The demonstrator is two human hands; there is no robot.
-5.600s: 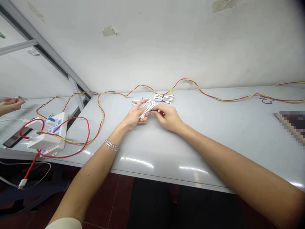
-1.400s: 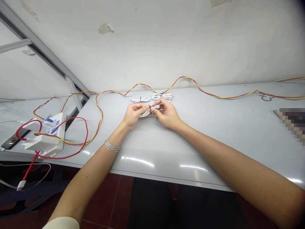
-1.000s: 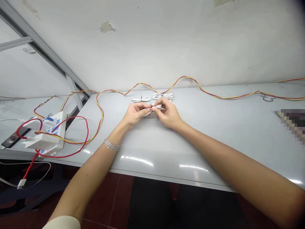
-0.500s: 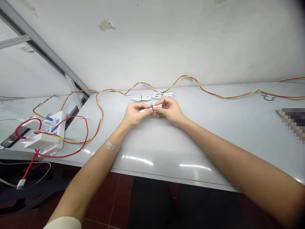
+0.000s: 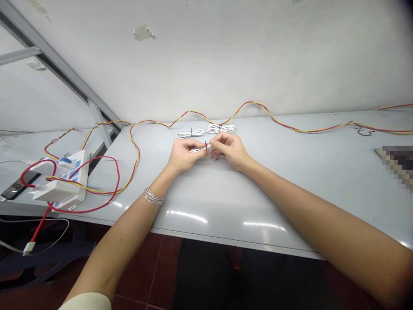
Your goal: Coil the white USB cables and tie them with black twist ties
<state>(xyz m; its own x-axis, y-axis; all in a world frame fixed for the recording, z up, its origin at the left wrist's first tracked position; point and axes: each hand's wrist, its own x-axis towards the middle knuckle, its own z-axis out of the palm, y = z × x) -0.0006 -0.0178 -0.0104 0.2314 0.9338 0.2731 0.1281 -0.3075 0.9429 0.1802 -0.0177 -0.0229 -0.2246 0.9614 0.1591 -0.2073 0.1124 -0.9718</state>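
Note:
Both my hands meet over the white table (image 5: 290,172) and hold one folded white cable bundle (image 5: 199,149) between them. My left hand (image 5: 182,155) grips its left end. My right hand (image 5: 230,149) pinches a thin black tie (image 5: 205,145) at the bundle's middle. Just behind my fingers lie two other white cable bundles, one on the left (image 5: 189,134) and one on the right (image 5: 221,128), each bound with a black tie. A silver bracelet (image 5: 153,197) sits on my left wrist.
A long red-and-yellow wire (image 5: 258,110) snakes along the wall side of the table. At the left, a white power strip (image 5: 63,183) with plugs and a red cable (image 5: 97,189) rests near the edge. A blurred object (image 5: 398,163) lies far right.
The folded cable, held up as a loop 5.6 s ago, now lies low and flat between my hands. My right fingers have shifted slightly around the black tie.

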